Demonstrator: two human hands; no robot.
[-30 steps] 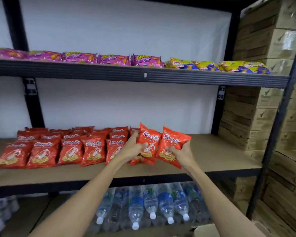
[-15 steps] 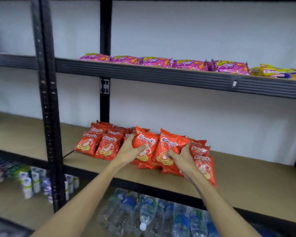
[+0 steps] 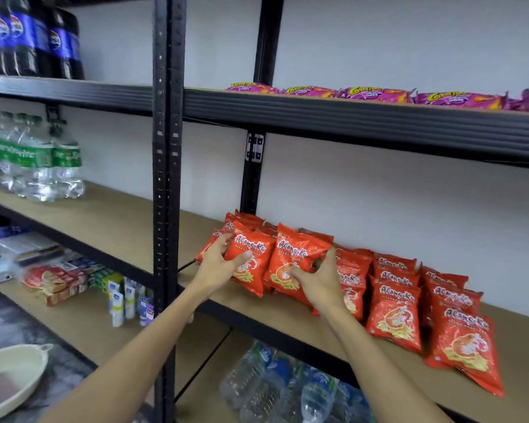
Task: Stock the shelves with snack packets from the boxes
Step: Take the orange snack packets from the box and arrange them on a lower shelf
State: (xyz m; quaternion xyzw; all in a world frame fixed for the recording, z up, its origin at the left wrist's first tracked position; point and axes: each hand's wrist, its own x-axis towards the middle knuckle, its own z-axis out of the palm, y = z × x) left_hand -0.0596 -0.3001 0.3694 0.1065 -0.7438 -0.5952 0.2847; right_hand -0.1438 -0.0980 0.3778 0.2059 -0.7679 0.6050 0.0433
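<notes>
Black metal shelving stood against a white wall, and we reached into the bay right of the front post (image 3: 167, 178). On its brown middle shelf (image 3: 519, 325) lay rows of red snack packets (image 3: 394, 319), running from the back corner out to the right.

Our left hand (image 3: 219, 265) gripped one red packet (image 3: 252, 264) by its left edge, thumb across the front and fingers curled behind. Our right hand (image 3: 321, 280) gripped a second red packet (image 3: 293, 261) from its lower right, thumb on the front near the bottom and fingers wrapped round the side. The two packets stood upright, side by side and touching, above the shelf's front edge at the left end of the rows. We could not tell whether their bottoms rested on the board.

Pink packets (image 3: 376, 94) lined the shelf above. Water bottles (image 3: 287, 389) lay on the level below. In the left bay stood cola bottles (image 3: 31, 38) up top and green-labelled bottles (image 3: 37, 160) beneath them.
</notes>
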